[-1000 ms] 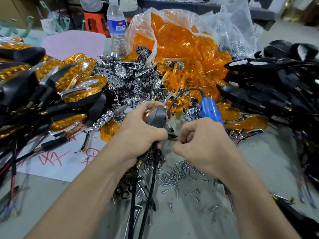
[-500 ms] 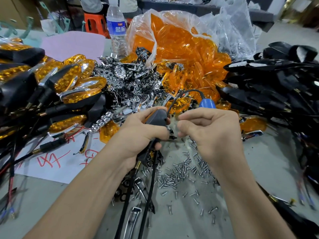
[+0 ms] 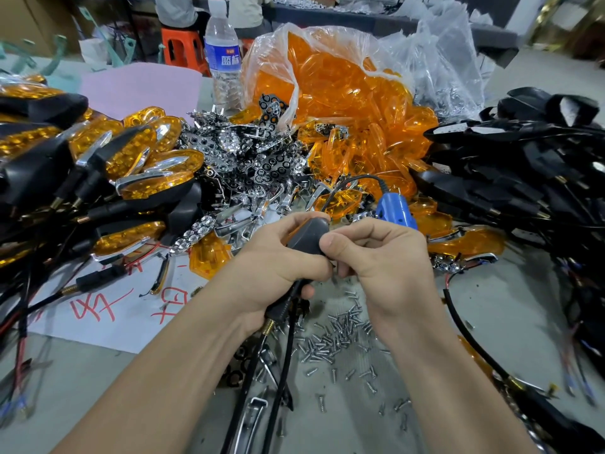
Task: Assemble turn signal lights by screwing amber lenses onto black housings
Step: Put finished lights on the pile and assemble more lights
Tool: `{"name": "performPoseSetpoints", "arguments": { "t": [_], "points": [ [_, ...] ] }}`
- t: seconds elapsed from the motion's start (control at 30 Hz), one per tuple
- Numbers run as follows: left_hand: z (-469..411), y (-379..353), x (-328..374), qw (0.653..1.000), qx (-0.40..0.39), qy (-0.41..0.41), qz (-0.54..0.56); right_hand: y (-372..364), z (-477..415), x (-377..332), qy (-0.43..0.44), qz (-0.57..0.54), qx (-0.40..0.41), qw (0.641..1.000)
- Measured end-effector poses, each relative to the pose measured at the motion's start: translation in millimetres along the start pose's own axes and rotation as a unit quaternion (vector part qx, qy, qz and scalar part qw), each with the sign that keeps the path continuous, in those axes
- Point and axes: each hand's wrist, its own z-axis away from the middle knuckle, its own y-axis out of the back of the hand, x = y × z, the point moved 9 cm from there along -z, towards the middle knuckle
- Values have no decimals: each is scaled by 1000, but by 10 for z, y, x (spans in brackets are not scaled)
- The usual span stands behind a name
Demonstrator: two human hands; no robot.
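housing (image 3: pixel 309 235) — dark grey, smooth, rounded, amber sliver at its left edge, stem and black wires hanging below | over the table (image 3: pixel 491 306), just above loose screws (image 3: pixel 334 335) | left hand (image 3: pixel 271 267) wrapped round it | right hand (image 3: pixel 389 263) curled round blue screwdriver (image 3: pixel 394 213) — thumb touching housing | amber lenses (image 3: pixel 343 93) heaped behind

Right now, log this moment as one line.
left hand: grips black housing | right hand: holds blue screwdriver | screws: loose on table

Most of housing (image 3: pixel 307 235) covered by left hand (image 3: pixel 275 267) and right hand (image 3: pixel 383 260); lens side hidden. Lower half of screwdriver (image 3: pixel 394 213) behind right hand, bit unseen. At left edge, wires (image 3: pixel 19 371) blurred. Lower right, black parts (image 3: pixel 556 430) blurred, cropped.
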Motion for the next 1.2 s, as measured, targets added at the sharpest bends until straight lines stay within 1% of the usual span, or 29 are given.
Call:
{"name": "performPoseSetpoints", "arguments": {
  "t": [0.13, 0.23, 0.33, 0.43, 0.5, 0.57, 0.63, 0.7, 0.77, 0.83, 1.0, 1.1, 1.2],
  "points": [
    [45, -82, -3, 999, -49, 13, -16, -48, 8, 89, -72, -54, -39, 995],
    [69, -133, -23, 998, -57, 22, -13, -62, 25, 119, -137, -72, -60, 986],
    [92, -195, -12, 997, -74, 18, 2, -81, 58, 153, -188, -45, -99, 976],
    [117, -239, 14, 995, -97, 13, 11, -108, 99, 215, -223, -87, -137, 961],
    [137, -262, 30, 993, -117, 14, 17, -129, 122, 216, -227, -115, -145, 956],
    [137, -261, 35, 992, -123, 14, 17, -112, 117, 204, -222, -114, -139, 958],
    [116, -237, 8, 994, -106, 20, 16, -99, 98, 200, -214, -86, -127, 965],
    [72, -206, -38, 997, -70, 28, 15, -39, 54, 198, -182, -56, -80, 978],
    [38, -151, -74, 999, -35, 28, 20, 0, 40, 204, -151, -54, -21, 987],
    [12, -109, -86, 999, -11, 23, 24, 6, 47, 174, -125, -54, 7, 991],
    [-19, -76, -95, 1000, 3, 14, 24, 24, 19, -37, -22, -17, 21, 999],
    [-27, -41, -93, 1000, 10, 10, 25, 27, 16, -49, -1, 3, 27, 1000],
    [-30, -19, -77, 1000, 18, 3, 6, 42, -18, -45, 14, 63, 21, 998]
  ]
}}
